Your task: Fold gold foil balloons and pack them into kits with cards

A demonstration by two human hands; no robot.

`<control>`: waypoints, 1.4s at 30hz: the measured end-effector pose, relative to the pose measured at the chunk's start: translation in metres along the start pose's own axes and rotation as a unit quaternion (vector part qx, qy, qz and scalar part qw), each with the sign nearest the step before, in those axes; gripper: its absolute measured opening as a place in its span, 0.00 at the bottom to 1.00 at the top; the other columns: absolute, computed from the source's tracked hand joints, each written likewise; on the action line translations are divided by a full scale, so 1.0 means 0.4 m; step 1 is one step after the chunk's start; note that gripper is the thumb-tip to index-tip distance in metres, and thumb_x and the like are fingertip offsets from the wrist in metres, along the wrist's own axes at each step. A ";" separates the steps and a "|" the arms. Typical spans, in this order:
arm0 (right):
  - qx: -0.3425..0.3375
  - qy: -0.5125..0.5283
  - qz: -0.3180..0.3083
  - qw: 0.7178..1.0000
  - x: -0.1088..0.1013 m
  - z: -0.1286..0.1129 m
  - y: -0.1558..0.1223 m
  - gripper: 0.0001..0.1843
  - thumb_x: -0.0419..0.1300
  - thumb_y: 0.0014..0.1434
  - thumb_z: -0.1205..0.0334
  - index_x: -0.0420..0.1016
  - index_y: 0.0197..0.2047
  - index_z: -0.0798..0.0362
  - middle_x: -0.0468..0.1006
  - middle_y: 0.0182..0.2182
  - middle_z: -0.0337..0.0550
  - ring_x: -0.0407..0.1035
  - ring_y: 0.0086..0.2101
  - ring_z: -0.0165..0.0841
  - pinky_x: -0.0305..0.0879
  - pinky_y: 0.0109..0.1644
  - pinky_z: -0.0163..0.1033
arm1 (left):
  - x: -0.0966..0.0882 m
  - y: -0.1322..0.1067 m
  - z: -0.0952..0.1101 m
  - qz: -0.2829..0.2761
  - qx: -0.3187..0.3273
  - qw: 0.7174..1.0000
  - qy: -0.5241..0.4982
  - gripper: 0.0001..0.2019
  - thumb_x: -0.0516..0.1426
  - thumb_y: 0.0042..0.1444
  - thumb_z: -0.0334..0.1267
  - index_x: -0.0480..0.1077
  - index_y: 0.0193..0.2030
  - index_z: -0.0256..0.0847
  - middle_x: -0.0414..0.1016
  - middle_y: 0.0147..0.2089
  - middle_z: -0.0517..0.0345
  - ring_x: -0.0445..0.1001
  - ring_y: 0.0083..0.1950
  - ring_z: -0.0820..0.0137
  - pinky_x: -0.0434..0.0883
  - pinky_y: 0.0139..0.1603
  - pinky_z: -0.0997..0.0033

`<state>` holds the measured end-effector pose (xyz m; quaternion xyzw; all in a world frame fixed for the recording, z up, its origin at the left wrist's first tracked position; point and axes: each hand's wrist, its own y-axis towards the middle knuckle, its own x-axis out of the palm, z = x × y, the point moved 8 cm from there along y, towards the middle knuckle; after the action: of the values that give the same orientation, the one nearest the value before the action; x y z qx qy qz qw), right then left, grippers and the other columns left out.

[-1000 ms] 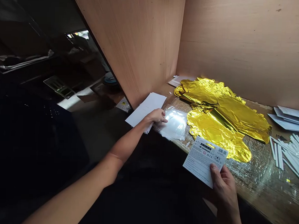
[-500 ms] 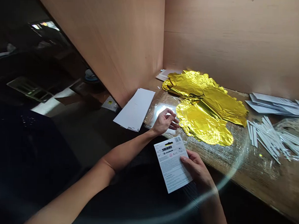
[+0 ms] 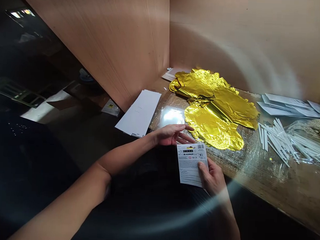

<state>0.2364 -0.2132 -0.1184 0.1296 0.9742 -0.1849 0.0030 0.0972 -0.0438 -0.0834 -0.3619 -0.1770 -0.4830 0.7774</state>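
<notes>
Head view: tall brown wooden walls (image 3: pixel 231 31) behind and to the left of a flat brown table (image 3: pixel 299 188). On top, a big pile of shiny gold foil shapes (image 3: pixel 215 108). To its left, a stack of long white paper sheets (image 3: pixel 140 112); to its right, a heap of thin white sticks (image 3: pixel 278 143). Thin clear plastic (image 3: pixel 173 115) between paper and gold. At the table's front, a small white printed card (image 3: pixel 190 166), pinched at its right side by the right hand (image 3: pixel 214 176), thumb on top. Near the card's top edge, the left hand (image 3: pixel 171 133), fingers long and a bit spread; touching or not, hard to tell.
</notes>
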 end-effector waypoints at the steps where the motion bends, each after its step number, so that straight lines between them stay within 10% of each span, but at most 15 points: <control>1: -0.008 -0.029 0.012 0.999 -0.003 -0.002 -0.004 0.27 0.66 0.63 0.38 0.83 0.51 0.53 0.88 0.44 0.52 0.82 0.38 0.48 0.80 0.40 0.47 | 0.002 -0.001 -0.002 0.000 -0.011 1.000 0.004 0.26 0.60 0.68 0.54 0.69 0.65 0.41 0.83 0.55 0.33 0.85 0.54 0.51 0.78 0.52 0.52; 14: -0.071 -0.014 0.047 0.996 0.000 -0.022 0.006 0.23 0.65 0.67 0.44 0.74 0.59 0.48 0.82 0.50 0.48 0.77 0.46 0.45 0.76 0.49 0.45 | 0.021 0.004 -0.061 0.111 0.175 0.968 0.140 0.37 0.72 0.46 0.30 0.69 0.65 0.40 0.85 0.51 0.44 0.85 0.48 0.59 0.79 0.47 0.64; 21: -0.142 -0.084 0.145 0.976 -0.010 -0.036 0.011 0.24 0.59 0.71 0.44 0.72 0.62 0.48 0.80 0.48 0.48 0.74 0.45 0.44 0.71 0.53 0.48 | 0.010 0.001 -0.102 0.216 0.227 0.945 0.091 0.29 0.73 0.53 0.46 0.72 0.58 0.36 0.84 0.40 0.51 0.83 0.37 0.67 0.78 0.42 0.68; 28: -0.108 -0.027 0.078 0.991 0.001 -0.048 0.010 0.19 0.65 0.67 0.43 0.72 0.52 0.46 0.81 0.43 0.45 0.75 0.41 0.42 0.73 0.46 0.45 | 0.041 0.013 -0.126 0.122 0.159 0.979 -0.041 0.31 0.79 0.42 0.42 0.78 0.53 0.37 0.85 0.47 0.49 0.84 0.43 0.66 0.79 0.49 0.66; 32: -0.066 0.117 0.069 0.988 0.004 0.003 -0.019 0.27 0.72 0.61 0.39 0.70 0.53 0.45 0.80 0.33 0.40 0.72 0.29 0.37 0.71 0.34 0.40 | 0.037 0.043 -0.103 0.171 0.164 0.968 -0.085 0.28 0.79 0.42 0.42 0.77 0.48 0.35 0.84 0.38 0.52 0.82 0.35 0.69 0.80 0.42 0.66; 37: -0.037 0.236 0.118 0.964 0.027 0.106 -0.082 0.23 0.73 0.60 0.41 0.69 0.35 0.49 0.62 0.16 0.29 0.54 0.17 0.25 0.55 0.22 0.33 | 0.072 0.090 -0.098 0.168 0.174 0.966 -0.087 0.29 0.80 0.38 0.43 0.77 0.45 0.34 0.84 0.38 0.50 0.82 0.35 0.68 0.80 0.41 0.67; 42: -0.042 0.267 0.188 0.944 0.007 0.111 -0.098 0.21 0.72 0.62 0.44 0.70 0.41 0.49 0.62 0.17 0.26 0.53 0.18 0.23 0.55 0.21 0.30 | 0.155 0.129 -0.172 0.096 0.176 0.978 -0.048 0.27 0.78 0.43 0.47 0.81 0.46 0.33 0.85 0.46 0.45 0.83 0.44 0.64 0.79 0.53 0.63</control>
<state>0.2218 -0.2637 -0.1458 0.3550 0.9040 -0.0983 -0.2171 0.1668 -0.1186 -0.1114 -0.2572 -0.2609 -0.3495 0.8623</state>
